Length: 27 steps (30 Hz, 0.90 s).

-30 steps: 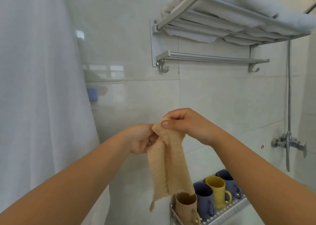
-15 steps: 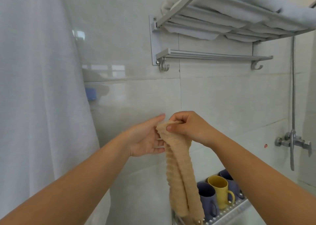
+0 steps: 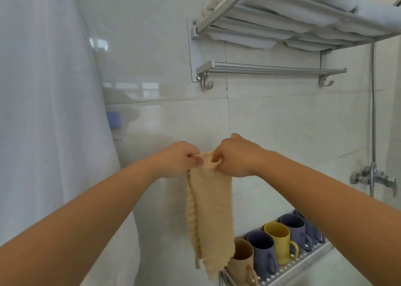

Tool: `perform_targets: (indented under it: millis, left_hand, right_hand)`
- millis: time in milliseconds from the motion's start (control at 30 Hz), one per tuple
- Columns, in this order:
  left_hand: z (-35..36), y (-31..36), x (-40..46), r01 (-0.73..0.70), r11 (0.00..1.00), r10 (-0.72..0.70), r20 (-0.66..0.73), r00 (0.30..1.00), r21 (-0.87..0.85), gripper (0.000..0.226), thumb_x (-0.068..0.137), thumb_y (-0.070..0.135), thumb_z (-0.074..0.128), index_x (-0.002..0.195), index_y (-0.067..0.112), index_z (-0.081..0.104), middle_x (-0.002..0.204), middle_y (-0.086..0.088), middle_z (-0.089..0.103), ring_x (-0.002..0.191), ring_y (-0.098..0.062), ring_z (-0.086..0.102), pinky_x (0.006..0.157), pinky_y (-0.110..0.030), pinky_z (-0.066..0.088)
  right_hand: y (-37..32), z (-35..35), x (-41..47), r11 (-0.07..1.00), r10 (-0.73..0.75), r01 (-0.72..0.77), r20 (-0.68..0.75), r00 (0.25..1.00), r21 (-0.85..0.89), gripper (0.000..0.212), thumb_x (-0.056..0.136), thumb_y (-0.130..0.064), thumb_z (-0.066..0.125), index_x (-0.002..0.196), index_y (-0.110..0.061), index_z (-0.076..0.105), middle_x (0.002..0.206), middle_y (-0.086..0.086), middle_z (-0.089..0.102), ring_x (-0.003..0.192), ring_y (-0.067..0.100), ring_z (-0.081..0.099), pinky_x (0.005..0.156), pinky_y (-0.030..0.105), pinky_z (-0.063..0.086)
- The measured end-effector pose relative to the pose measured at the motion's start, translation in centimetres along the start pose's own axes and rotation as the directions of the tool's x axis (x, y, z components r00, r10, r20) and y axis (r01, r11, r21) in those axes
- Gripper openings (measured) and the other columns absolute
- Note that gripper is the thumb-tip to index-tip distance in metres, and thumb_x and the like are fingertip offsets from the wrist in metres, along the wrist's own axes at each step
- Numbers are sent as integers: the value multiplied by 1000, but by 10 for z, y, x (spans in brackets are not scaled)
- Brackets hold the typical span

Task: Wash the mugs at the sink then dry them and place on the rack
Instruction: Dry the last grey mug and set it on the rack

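A tan ribbed cloth (image 3: 209, 216) hangs folded lengthwise in front of the tiled wall. My left hand (image 3: 178, 158) and my right hand (image 3: 237, 155) both pinch its top edge, close together. Below, a perforated metal rack (image 3: 303, 267) on the wall holds a row of upright mugs: a tan mug (image 3: 242, 256) partly behind the cloth, a blue mug (image 3: 262, 253), a yellow mug (image 3: 278, 239) and further blue mugs (image 3: 296, 229) beside my right forearm.
A metal towel shelf (image 3: 260, 21) with white towels and a bar with hooks (image 3: 271, 69) is mounted above. A shower valve (image 3: 373, 177) and hose are at right. A white curtain (image 3: 47, 112) fills the left side.
My left hand went from flat against the cloth to pinching its top edge. The cloth hangs a little to the left, uncovering more of the mugs.
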<state>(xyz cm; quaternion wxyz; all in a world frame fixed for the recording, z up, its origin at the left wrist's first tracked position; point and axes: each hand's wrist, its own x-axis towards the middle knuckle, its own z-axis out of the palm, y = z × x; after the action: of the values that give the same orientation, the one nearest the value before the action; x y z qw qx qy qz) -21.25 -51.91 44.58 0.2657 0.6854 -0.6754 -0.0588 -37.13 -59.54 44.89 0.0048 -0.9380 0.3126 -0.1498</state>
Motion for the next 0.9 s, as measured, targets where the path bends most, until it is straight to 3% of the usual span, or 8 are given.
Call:
perform_targets:
  millis: [100, 200, 333, 400, 467, 633, 767, 900]
  left_hand:
    - [-3, 2, -2, -31, 994, 21, -96, 995, -105, 43, 97, 18, 56, 57, 15, 41, 58, 2, 38, 53, -9, 37, 56, -21, 33]
    - [-3, -3, -6, 56, 850, -109, -70, 992, -524, 29, 98, 22, 54, 71, 12, 55, 62, 2, 55, 56, -9, 53, 73, -30, 49]
    - [-1, -1, -6, 81, 759, -107, -1, 994, -646, 23, 99, 20, 52, 81, 13, 63, 68, 2, 63, 67, -15, 61, 78, -33, 52]
    - [-3, 3, -3, 93, 711, -135, -6, 991, -697, 19, 100, 19, 49, 91, 9, 62, 76, -5, 59, 71, -19, 58, 70, -32, 50]
    - [-3, 6, -2, 113, 645, -163, 8, 987, -756, 16, 100, 19, 46, 103, 9, 59, 84, -9, 54, 72, -20, 52, 67, -31, 44]
    - [2, 15, 2, 180, 425, -236, 83, 968, -887, 21, 101, 19, 41, 105, 8, 60, 77, -3, 65, 63, -14, 64, 56, -24, 53]
    - [1, 16, 7, 214, 287, -354, 105, 929, -934, 20, 101, 15, 44, 93, 3, 58, 64, -5, 65, 51, -16, 66, 49, -24, 56]
    - [3, 9, 10, 255, 251, -445, 122, 887, -934, 21, 100, 13, 43, 86, 4, 55, 57, -5, 60, 44, -15, 61, 44, -21, 52]
  right_hand:
    - [6, -4, 0, 999, -20, 22, -81, 996, 28, 18, 81, -13, 50, 63, -16, 51, 80, 7, 54, 88, 20, 45, 56, 27, 35]
    - [20, -16, -3, 949, -24, 79, -180, 983, 305, 13, 81, -15, 61, 79, -2, 62, 104, 17, 59, 99, 21, 47, 79, 32, 43]
    - [26, -22, -6, 820, -1, 127, -219, 976, 558, 15, 81, -14, 71, 79, -4, 60, 112, 9, 52, 106, 19, 47, 90, 26, 36]
    - [28, -20, -3, 727, -8, 127, -177, 984, 674, 23, 81, -7, 70, 70, -6, 50, 93, 24, 54, 83, 24, 53, 81, 29, 41]
    - [31, -18, -2, 566, 26, 80, -115, 993, 821, 24, 83, -4, 68, 75, -12, 47, 79, 13, 53, 70, 19, 55, 69, 28, 50]
    - [40, -3, -11, 124, -58, -135, 143, 988, 983, 32, 82, -30, 67, 110, -14, 61, 97, 4, 65, 81, 16, 64, 68, 29, 54]
    - [52, 30, -17, 66, -310, -313, 317, 896, 948, 76, 60, -40, 86, 122, -9, 59, 113, 11, 65, 102, 26, 63, 83, 39, 54]
    - [51, 42, -15, 107, -264, -324, 341, 902, 940, 61, 71, -24, 76, 126, -4, 57, 116, 11, 66, 104, 23, 64, 87, 34, 54]
